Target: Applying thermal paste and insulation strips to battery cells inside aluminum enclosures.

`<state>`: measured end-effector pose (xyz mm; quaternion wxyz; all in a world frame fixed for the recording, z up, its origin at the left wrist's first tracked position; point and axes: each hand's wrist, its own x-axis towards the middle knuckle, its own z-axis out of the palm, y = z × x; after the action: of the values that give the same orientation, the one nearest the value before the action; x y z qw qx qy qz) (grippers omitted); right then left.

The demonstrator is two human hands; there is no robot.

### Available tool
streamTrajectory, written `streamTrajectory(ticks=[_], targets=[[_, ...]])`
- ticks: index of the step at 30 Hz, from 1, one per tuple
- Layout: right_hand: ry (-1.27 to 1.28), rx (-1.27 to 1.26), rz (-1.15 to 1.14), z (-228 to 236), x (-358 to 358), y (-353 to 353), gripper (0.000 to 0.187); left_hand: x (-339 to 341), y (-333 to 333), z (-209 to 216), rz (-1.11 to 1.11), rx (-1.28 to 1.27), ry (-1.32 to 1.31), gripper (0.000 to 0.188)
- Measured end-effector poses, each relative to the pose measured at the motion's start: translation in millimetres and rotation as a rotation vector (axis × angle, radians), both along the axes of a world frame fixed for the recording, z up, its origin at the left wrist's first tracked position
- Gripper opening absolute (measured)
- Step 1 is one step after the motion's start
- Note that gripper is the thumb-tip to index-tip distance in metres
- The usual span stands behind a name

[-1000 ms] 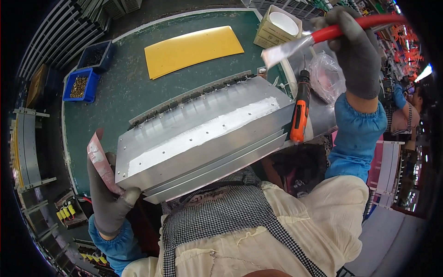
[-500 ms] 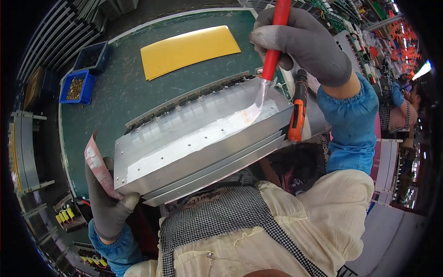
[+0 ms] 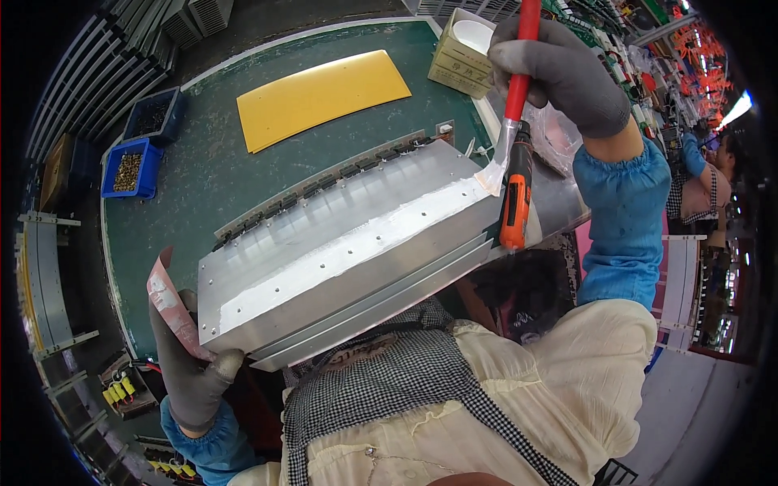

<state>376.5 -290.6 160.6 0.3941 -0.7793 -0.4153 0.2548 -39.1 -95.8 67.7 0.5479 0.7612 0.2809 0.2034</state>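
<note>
In my right hand point(image 3: 571, 81), gloved in grey, is a red-handled brush point(image 3: 520, 85); its pale bristles touch the far right end of a long aluminium housing point(image 3: 340, 300). A strip of white paste point(image 3: 356, 253) with several screw holes runs along the housing's top. A row of black components point(image 3: 324, 185) lines its far edge. My left hand point(image 3: 194, 368), also gloved, grips the near left corner, thumb at the front. A curved pink sheet point(image 3: 172, 308) smeared with white stands between that hand and the housing's left end; most of the left fingers are hidden behind it.
Yellow sheets point(image 3: 324, 97) lie on the green table point(image 3: 203, 162). An orange-black power screwdriver point(image 3: 516, 202) sits right of the housing, a cardboard box point(image 3: 455, 69) beyond. Blue bins point(image 3: 150, 182) stand at left, one holding small brass-coloured parts. Another person point(image 3: 713, 174) is at far right.
My right hand has drawn the brush rightward along the paste to the housing's right end. The cardboard box now shows beside the hand. My left hand keeps its hold.
</note>
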Motion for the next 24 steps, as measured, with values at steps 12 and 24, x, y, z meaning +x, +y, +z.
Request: streamTrajectory(ticks=[12,24], targets=[[0.420,-0.061,0.114,34,-101,73,0.028,0,-8,7,-0.016,-0.168,-0.008,0.111],[0.098,-0.042,0.208,4,-53,36,0.034,1,-1,4,-0.050,-0.101,-0.062,0.111]])
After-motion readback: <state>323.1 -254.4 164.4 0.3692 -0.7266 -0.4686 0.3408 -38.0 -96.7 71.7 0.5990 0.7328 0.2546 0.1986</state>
